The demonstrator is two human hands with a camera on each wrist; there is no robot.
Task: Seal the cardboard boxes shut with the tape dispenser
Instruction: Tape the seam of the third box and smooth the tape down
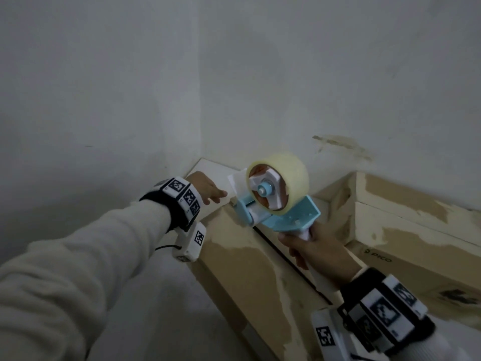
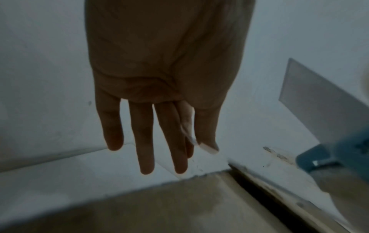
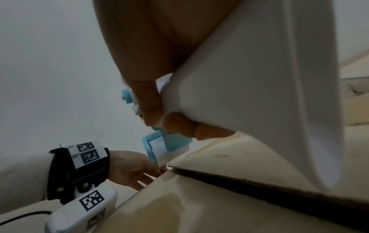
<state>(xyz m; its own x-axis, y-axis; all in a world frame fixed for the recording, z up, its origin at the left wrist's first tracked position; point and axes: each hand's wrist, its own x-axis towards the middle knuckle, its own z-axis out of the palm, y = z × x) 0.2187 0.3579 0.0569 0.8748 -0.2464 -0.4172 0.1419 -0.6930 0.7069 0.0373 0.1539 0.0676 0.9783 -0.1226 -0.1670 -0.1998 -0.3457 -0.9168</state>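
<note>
My right hand grips the white handle of the blue tape dispenser, which carries a roll of clear tape. Its front end sits at the far end of the brown cardboard box, just above the dark seam between the closed flaps. My left hand reaches to that front end with its fingers straight. The thumb lies against the forefinger, and a pale strip between them looks like the tape end. The right wrist view shows the left hand at the dispenser's mouth.
A second cardboard box with torn paper patches stands to the right, against the white wall. The taped box fits into the wall's corner. A white board lies at its far end, under my left hand.
</note>
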